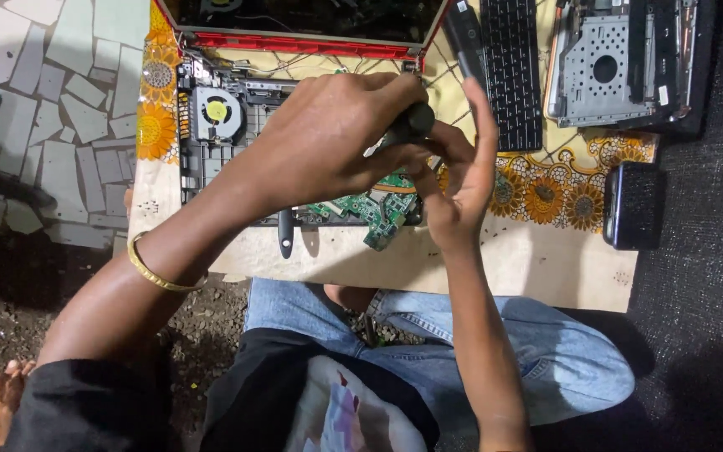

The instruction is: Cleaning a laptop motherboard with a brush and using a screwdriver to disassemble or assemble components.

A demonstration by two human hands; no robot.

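A: From where does the view look?
B: From the person's head, facing steeply down onto the opened laptop base [236, 125] on a low board [529, 259].
A: How near?
B: Close; forearms fill the frame just below the laptop base, knees further below. There is only this one view.

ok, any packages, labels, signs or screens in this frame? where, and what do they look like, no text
No packages or signs.
Laptop screen: top centre behind the opened chassis, dark panel, red lid edge.
Fan sticker: left of the left hand, small yellow disc on a black fan hub.
Small label: top right, white tag on the grey metal base part.
Black device: right edge of the cloth, dark glossy slab; cannot tell if a screen.
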